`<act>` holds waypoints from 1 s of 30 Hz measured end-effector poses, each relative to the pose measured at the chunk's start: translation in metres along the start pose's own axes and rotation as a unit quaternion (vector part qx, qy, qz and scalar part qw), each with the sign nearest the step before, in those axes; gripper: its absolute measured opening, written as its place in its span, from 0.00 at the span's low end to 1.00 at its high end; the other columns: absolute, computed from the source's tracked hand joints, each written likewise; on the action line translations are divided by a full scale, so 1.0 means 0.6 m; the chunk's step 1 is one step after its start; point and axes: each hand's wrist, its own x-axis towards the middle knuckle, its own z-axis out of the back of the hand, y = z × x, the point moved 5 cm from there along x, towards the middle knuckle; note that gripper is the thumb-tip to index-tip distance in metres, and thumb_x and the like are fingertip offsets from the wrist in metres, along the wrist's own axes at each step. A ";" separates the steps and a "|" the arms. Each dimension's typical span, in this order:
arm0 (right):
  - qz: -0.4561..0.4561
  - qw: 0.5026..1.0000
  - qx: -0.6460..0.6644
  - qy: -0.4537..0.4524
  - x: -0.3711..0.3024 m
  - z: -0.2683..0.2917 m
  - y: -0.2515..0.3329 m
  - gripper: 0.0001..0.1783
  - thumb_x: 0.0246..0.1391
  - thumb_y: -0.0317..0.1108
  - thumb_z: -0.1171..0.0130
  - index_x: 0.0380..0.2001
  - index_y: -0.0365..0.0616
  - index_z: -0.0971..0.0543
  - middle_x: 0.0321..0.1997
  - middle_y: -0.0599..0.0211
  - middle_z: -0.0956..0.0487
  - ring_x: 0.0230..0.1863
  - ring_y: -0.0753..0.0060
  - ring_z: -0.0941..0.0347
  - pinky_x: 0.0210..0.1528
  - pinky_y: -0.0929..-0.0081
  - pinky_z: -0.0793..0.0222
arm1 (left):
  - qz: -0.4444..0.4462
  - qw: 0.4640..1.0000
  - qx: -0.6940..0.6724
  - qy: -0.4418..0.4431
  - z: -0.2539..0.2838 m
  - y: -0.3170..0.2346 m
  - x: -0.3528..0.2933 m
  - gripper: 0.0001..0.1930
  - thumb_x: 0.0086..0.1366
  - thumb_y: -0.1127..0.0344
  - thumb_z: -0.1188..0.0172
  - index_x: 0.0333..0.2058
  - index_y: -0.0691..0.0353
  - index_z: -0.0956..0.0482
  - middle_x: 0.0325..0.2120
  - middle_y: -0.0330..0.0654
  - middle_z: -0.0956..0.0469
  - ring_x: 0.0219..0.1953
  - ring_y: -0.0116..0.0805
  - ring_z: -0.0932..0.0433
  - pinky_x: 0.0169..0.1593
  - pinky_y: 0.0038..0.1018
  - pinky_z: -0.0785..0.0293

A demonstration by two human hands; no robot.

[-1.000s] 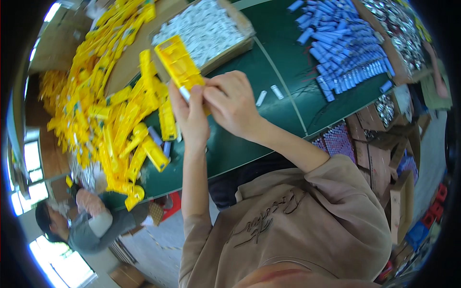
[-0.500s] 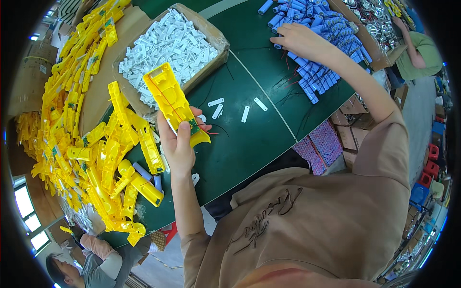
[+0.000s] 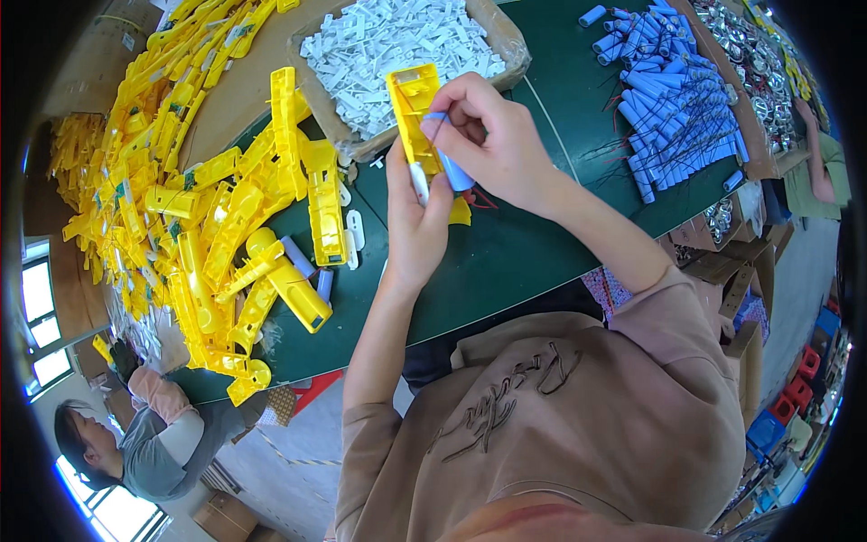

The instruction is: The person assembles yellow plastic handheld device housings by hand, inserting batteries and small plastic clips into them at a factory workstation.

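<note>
My left hand is closed around a yellow plastic housing, held up in front of the box of white pieces. A small white strip shows by my left thumb, against the housing. My right hand pinches a blue cylindrical battery, which lies along the housing's open side. The fingers of my right hand hide part of the battery and the middle of the housing. A bit of red wire sticks out near the housing's lower end.
A cardboard box of white strips stands at the far side. Yellow housings are heaped at left, with loose white pieces beside them. Blue batteries with wires are piled at right. A co-worker is at lower left, another person far right.
My right hand has come back from the battery pile with a blue battery and brought it to the housing. A white strip now shows in my left hand. The view has shifted.
</note>
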 end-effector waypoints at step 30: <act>0.070 0.990 -0.024 0.123 0.091 0.010 0.008 0.10 0.53 0.32 0.48 0.38 0.41 0.25 0.23 0.63 0.26 0.28 0.64 0.28 0.32 0.69 0.35 | 0.069 0.979 -0.150 -0.118 0.050 -0.004 0.000 0.17 0.64 0.71 0.59 0.52 0.62 0.42 0.34 0.48 0.28 0.30 0.33 0.26 0.30 0.32 0.22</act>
